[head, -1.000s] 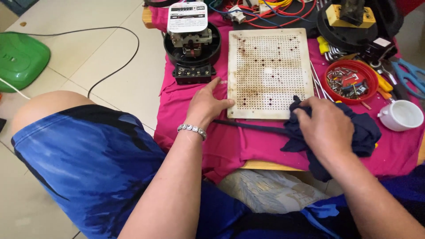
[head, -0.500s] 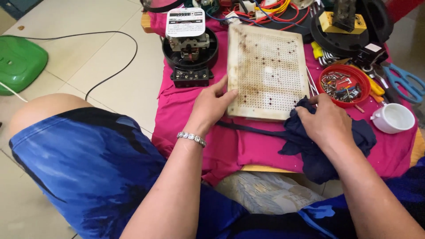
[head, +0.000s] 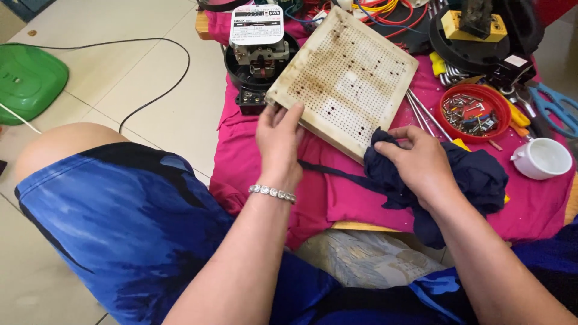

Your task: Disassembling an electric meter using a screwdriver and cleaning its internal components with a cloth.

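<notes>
A stained white perforated board (head: pixel 346 75) lies turned at an angle on the pink cloth (head: pixel 361 198). My left hand (head: pixel 278 144), with a bracelet at the wrist, holds the board's near left edge. My right hand (head: pixel 421 162) grips a dark blue rag (head: pixel 475 177) and presses a bunch of it against the board's near right corner.
An electric meter on a black base (head: pixel 257 51) stands beyond the board's left corner. A red bowl of screws (head: pixel 472 111), a white cup (head: pixel 545 157), blue scissors (head: pixel 557 105), metal rods and coloured wires lie at the right and back. A green object (head: pixel 27 81) and black cable lie on the tiled floor.
The board has been turned clockwise, so it now sits skewed. My left hand shifted to its near left edge. My right hand brought the rag up onto the board's corner.
</notes>
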